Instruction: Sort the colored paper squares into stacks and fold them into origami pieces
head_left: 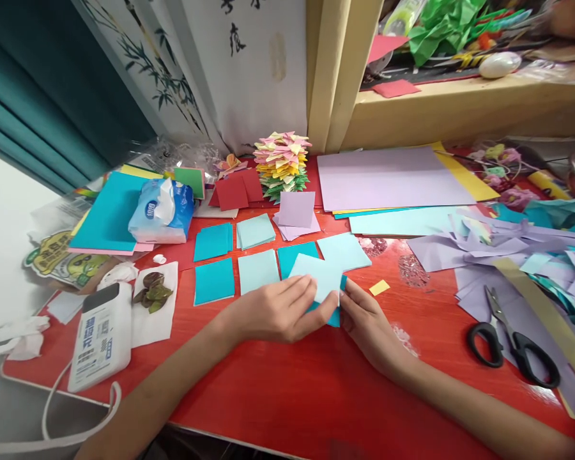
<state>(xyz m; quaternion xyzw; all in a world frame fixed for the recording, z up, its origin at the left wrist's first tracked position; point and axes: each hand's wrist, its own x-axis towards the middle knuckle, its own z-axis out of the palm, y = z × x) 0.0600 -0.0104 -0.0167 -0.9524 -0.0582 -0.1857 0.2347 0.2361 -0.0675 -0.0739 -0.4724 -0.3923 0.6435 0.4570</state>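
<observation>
My left hand (280, 310) is closed on a pale blue paper square (320, 276), its fingers lying over the square's left and lower edges. Opposite it, my right hand (371, 329) pinches the right side of a teal paper square (333, 317), which is mostly hidden beneath the pale one. Just behind the hands lie another pale blue square (345, 250) and a teal square (299, 254). To their left are a pale blue stack (257, 271) and a teal stack (214, 281).
Black-handled scissors (501, 332) lie on lilac paper scraps (479, 297) at right. A folded-paper tower (282, 167) stands at the back, with large lilac sheets (388, 179) beside it. A tissue pack (160, 211) and a white corded device (103, 335) are at left.
</observation>
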